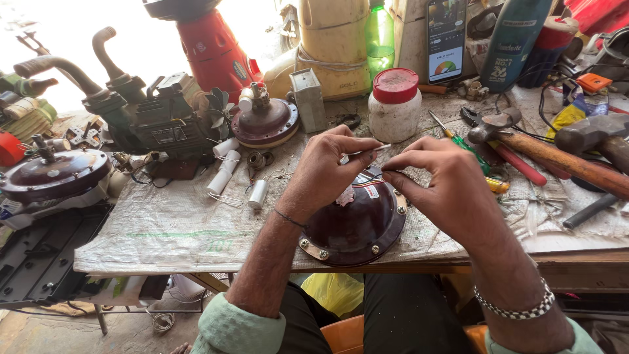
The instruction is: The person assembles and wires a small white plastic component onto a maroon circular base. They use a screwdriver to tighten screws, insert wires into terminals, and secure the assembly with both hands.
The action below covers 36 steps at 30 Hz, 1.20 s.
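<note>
A thin white wire (373, 149) is pinched between the fingertips of the left hand (327, 167) and the right hand (442, 183), both closed tight on it, just above a round, glossy maroon motor housing (357, 226) ringed with metal bolts at the near edge of the sack-covered bench (183, 229). Beyond stand one white plastic jar (394, 108) with a red lid, contents hidden; one green bottle (380, 33); two wooden-handled hammers (557, 154); three small white cylinders (226, 170) lie left of the housing.

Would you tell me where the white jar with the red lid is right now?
In the head view, the white jar with the red lid stands on the workbench just beyond the two hands, in front of the green bottle and left of the green-handled screwdriver.
</note>
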Motion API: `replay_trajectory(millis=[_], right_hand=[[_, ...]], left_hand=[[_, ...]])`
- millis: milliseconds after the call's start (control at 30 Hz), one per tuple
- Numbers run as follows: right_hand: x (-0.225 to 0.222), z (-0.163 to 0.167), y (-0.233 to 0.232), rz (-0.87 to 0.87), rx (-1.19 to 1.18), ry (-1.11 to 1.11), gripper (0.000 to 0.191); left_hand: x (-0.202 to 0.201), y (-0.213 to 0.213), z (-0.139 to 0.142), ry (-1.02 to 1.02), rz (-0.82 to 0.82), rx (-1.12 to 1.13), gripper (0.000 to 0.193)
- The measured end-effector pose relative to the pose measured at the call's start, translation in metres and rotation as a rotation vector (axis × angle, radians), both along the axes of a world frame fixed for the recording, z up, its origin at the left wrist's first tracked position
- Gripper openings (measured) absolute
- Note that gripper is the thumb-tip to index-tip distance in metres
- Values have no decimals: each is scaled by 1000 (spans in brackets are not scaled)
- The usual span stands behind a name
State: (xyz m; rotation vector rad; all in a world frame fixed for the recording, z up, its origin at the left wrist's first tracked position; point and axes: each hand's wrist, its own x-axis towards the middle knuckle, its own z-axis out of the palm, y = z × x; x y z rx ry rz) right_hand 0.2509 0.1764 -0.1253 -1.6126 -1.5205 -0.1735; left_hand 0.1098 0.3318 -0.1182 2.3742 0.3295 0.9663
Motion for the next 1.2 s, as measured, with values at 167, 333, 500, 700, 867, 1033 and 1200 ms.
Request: replay_trajectory(millis=[167,333,500,700,867,1033,1200], right_hand=[[-8,7,-6,4,208,-243,18],[-10,7,-4,16,242,-309,15],[-5,6,-1,94,180,-172,17],[-4,1,3,106,88,-48,17],[0,-2,6,119,58,10,18],[6,-7,9,149,10,147,19],[13,-18,15,218,-71,413,17]], left_hand=[[-10,0,3,38,-83,213,19],[-22,-1,3,8,-228,150,18],[-26,-3,2,63,-216,-51,19],[-24,-8,-4,34,-188,-23,18],[-24,-11,-3,67,-178,-55,15],[-24,-13,-2,60,-184,-67,14],[-25,-15,-3,29,-274,-137,13]])
